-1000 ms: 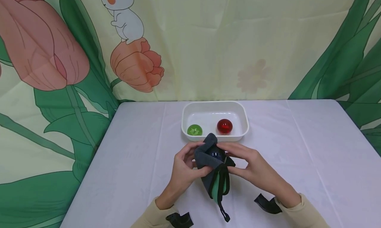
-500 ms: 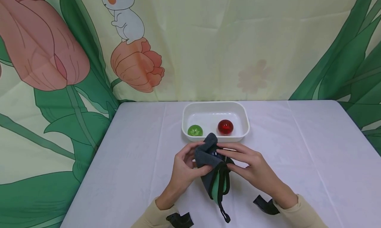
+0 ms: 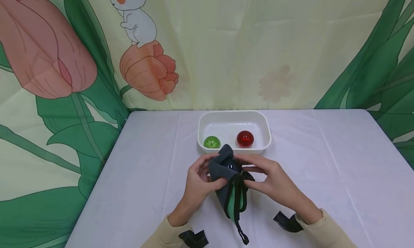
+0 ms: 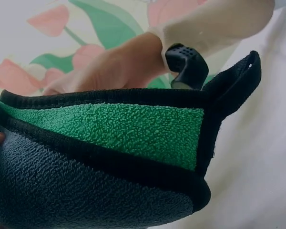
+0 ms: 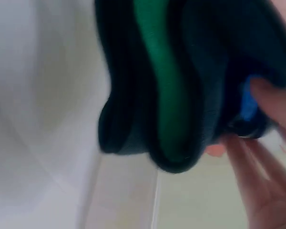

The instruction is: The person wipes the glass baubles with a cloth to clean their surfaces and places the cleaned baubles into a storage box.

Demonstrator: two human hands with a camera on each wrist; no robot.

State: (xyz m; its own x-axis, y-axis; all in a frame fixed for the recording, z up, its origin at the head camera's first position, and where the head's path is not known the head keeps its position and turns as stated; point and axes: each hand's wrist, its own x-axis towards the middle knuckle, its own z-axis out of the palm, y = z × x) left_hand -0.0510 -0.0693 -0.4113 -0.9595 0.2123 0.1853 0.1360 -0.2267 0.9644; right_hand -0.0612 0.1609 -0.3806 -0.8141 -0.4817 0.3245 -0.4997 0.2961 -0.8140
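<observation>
A dark blue glossy ball [image 3: 233, 165] sits in the folds of a grey-blue cloth [image 3: 223, 173] with green lining, black edging and a hanging loop. My left hand [image 3: 198, 179] grips the cloth from the left, its thumb lying on the near fold. On the other side, my right hand [image 3: 268, 174] holds the ball through its thumb and fingers, the thumb against the cloth's edge. The right wrist view shows the ball's blue side [image 5: 250, 100] between those fingers. Cloth hides most of the ball. In the left wrist view, the green lining [image 4: 133, 126] spreads between two dark layers.
A white rectangular tray [image 3: 233, 114] stands just beyond the hands, holding a green ball [image 3: 211, 142] and a red ball [image 3: 245, 138]. White cloth covers the table [image 3: 142, 176]. A flower-printed curtain [image 3: 220, 54] hangs behind its far edge.
The right fingers first slid over the ball, then lifted back, so more of it shows now. Cloth and both hands have shifted slightly left. The tray and its balls stay put.
</observation>
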